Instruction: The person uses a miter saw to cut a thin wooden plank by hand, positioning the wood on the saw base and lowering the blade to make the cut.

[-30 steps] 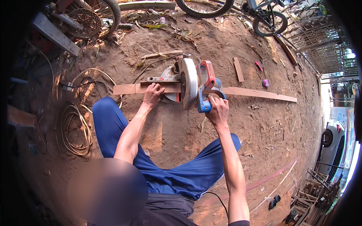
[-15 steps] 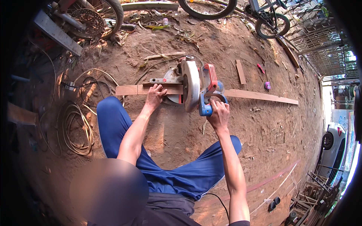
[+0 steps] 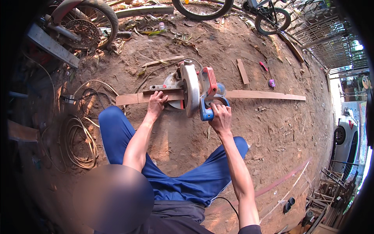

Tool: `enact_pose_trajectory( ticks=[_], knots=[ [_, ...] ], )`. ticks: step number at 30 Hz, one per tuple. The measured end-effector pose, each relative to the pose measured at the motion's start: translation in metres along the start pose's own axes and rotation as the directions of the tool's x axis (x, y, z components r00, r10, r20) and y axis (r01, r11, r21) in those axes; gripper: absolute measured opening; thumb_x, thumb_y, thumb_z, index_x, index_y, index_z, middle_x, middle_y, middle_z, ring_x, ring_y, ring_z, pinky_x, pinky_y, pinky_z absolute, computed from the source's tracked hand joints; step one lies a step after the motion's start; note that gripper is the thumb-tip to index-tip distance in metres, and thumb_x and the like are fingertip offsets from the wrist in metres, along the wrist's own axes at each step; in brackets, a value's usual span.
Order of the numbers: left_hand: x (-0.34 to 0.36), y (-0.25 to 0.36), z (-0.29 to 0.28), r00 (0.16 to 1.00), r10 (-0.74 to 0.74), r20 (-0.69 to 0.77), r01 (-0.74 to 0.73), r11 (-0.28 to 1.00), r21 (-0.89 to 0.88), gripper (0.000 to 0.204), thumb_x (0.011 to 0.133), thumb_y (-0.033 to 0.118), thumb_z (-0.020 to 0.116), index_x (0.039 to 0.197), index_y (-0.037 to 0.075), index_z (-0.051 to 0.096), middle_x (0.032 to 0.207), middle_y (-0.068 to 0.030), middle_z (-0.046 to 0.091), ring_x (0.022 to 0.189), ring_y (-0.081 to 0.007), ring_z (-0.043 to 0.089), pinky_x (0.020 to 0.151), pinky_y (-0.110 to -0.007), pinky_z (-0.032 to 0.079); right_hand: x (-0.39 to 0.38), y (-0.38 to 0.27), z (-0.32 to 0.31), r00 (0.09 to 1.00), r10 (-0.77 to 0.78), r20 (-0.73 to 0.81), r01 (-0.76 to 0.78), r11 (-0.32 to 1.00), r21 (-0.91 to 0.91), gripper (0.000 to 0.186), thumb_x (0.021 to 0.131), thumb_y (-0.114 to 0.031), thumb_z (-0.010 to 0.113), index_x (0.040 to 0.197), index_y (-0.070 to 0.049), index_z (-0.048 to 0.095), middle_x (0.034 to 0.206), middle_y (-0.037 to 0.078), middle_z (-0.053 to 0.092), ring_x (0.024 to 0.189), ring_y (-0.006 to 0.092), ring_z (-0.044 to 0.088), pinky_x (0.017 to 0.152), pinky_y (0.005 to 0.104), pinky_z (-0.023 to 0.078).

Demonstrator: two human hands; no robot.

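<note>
A miter saw (image 3: 189,91) with a whitish blade guard and a red and blue body stands on the dirt ground in front of me. My right hand (image 3: 221,117) is closed round its blue handle (image 3: 206,114). Across the saw's base lies a long reddish-brown wooden plank (image 3: 265,94), running out on both sides. With bent fingers, my left hand (image 3: 156,104) grips the plank left of the guard, where a darker wood strip (image 3: 152,92) lies along the saw's fence. The guard hides the blade and the plank beneath it.
Coiled cable (image 3: 82,144) lies at left, near a motorbike wheel (image 3: 91,25). Beyond the saw are a short wood piece (image 3: 242,71), a red-handled tool (image 3: 263,66) and a purple roll (image 3: 271,83). A bicycle (image 3: 272,19) stands far right; scrap wood (image 3: 327,199) lies near right.
The view has turned slightly, shifting the scene a little. Both hands keep their places, the left on the plank and the right on the saw handle.
</note>
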State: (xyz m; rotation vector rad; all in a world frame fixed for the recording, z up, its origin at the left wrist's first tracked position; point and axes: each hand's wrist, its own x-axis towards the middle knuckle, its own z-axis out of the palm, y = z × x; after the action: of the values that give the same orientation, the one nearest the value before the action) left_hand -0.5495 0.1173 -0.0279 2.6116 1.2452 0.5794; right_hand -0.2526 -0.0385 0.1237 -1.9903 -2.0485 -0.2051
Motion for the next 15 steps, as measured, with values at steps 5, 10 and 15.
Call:
enact_pose_trajectory(
  ticks=[5,10,15],
  knots=[
    [-0.003,-0.002,-0.001,1.0,0.019,0.022,-0.019,1.0,-0.02,0.056,0.061,0.004,0.079,0.115,0.017,0.075,0.107,-0.0053,0.06,0.106,-0.0263,0.058,0.088,-0.042,0.051,-0.004,0.001,0.003,0.999,0.034,0.033,-0.034,0.999,0.023,0.04,0.074,-0.014,0.072,0.114,-0.011,0.071,0.09,0.007,0.068,0.089,0.0253,0.065,0.087,0.0403,0.046],
    [-0.002,0.001,-0.005,1.0,0.031,0.006,-0.031,0.999,-0.04,0.058,0.06,0.002,0.078,0.116,0.016,0.075,0.104,-0.0045,0.058,0.101,-0.0254,0.057,0.086,-0.041,0.05,-0.003,0.001,0.003,1.0,0.03,0.006,-0.03,1.0,0.004,0.038,0.074,-0.015,0.072,0.112,-0.013,0.071,0.088,0.007,0.068,0.087,0.0256,0.065,0.085,0.0403,0.047],
    [-0.002,0.013,-0.002,0.992,0.048,-0.115,-0.051,0.998,-0.024,0.03,0.084,0.017,0.079,0.113,0.009,0.076,0.103,-0.0091,0.059,0.101,-0.0282,0.058,0.086,-0.042,0.05,-0.005,0.003,0.004,0.998,0.019,-0.057,-0.018,1.0,0.016,0.035,0.08,-0.014,0.066,0.114,-0.014,0.074,0.087,0.005,0.068,0.09,0.0229,0.066,0.088,0.039,0.047]
  ],
)
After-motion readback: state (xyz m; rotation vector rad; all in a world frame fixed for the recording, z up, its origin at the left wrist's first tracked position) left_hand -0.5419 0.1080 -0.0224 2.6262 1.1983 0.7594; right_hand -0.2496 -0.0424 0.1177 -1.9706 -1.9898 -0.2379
